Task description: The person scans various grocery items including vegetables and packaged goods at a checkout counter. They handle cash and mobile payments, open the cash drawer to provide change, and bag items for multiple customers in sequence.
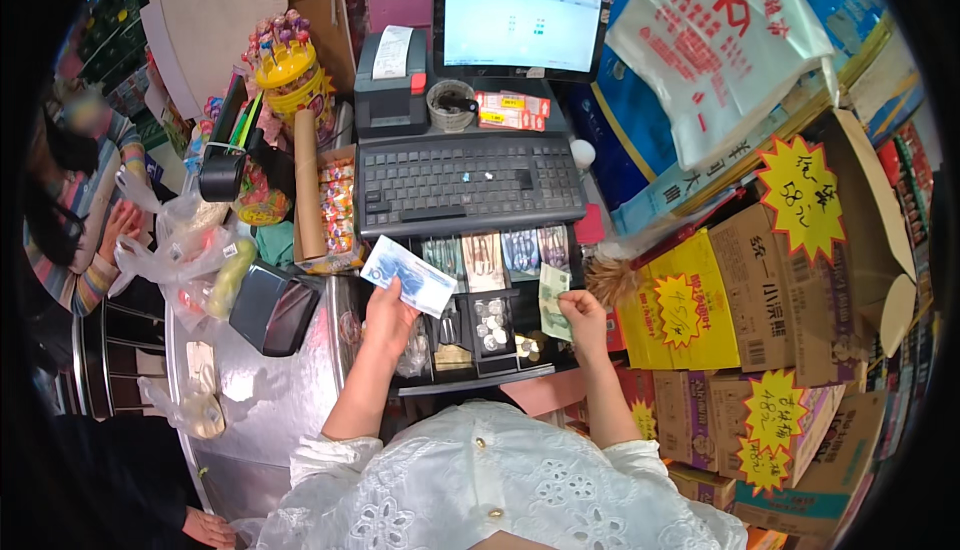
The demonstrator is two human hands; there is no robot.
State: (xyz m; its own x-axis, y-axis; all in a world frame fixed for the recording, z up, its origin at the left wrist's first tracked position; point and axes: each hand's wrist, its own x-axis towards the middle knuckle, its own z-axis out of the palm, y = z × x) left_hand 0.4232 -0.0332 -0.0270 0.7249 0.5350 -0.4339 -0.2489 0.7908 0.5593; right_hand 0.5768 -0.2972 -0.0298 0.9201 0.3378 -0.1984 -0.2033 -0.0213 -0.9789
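Note:
My left hand (391, 314) grips a blue banknote (411, 274) by its lower left part, over the left side of a pulled-out cash drawer (491, 380). In my right hand (586, 323) a green banknote (553, 301) is pinched between thumb and fingers, above the drawer's right side. Sorted banknotes (482, 261) lie in the drawer's rear compartments. Nearer me, silver coins (491, 325) fill a middle compartment, and gold-coloured coins (529, 347) lie to their right.
Behind the drawer are a keyboard (469, 182), a receipt printer (390, 92) and a lit monitor (523, 21). A dark scanner-like device (275, 308) and plastic bags (180, 265) stand left on the metal counter (259, 385). Two people's hands (120, 227) (208, 527) show there. Cartons (750, 287) rise right.

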